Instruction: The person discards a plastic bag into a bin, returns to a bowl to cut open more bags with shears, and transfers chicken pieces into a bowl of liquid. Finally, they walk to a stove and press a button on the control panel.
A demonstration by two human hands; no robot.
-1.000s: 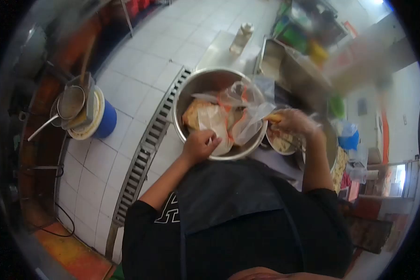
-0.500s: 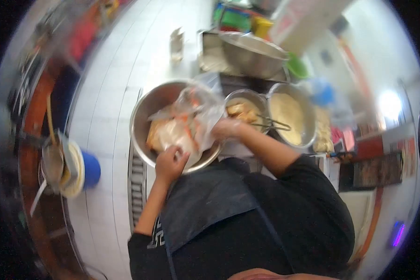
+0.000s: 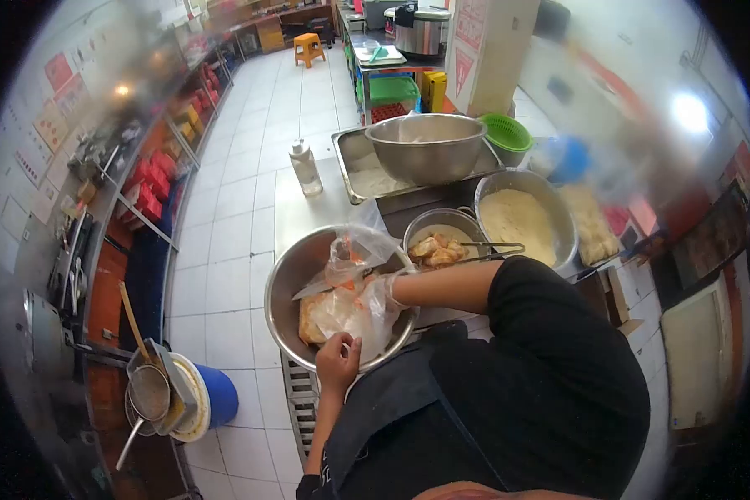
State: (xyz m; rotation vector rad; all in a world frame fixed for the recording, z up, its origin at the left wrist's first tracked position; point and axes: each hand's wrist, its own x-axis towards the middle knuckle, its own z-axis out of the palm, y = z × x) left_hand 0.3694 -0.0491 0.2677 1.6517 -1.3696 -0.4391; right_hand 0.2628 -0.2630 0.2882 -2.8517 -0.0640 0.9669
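A large steel bowl (image 3: 280, 287) stands before me with clear plastic bags (image 3: 358, 254) in it, showing orange marks and pale tan contents (image 3: 312, 318). My left hand (image 3: 339, 360) is at the bowl's near rim, its fingers pinched at the edge of the plastic. My right hand (image 3: 383, 298) reaches into the bowl from the right, wrapped in clear plastic that may be a glove or part of the bag. Its fingers are hidden. To the right, a smaller pot (image 3: 410, 236) holds browned, battered-looking pieces (image 3: 438, 250), with metal tongs (image 3: 496, 247) across its rim.
A wide pot of pale yellowish powder (image 3: 517, 221) stands right. Behind are a metal tray (image 3: 354, 171) with a big steel basin (image 3: 429, 154), a clear bottle (image 3: 306, 169) and a green basket (image 3: 506, 133). A blue bucket (image 3: 222, 393) with strainers stands on the left floor.
The view has tilted up, showing more of the room. My right hand has moved left and deeper into the bowl among the plastic. The left hand stays at the near rim.
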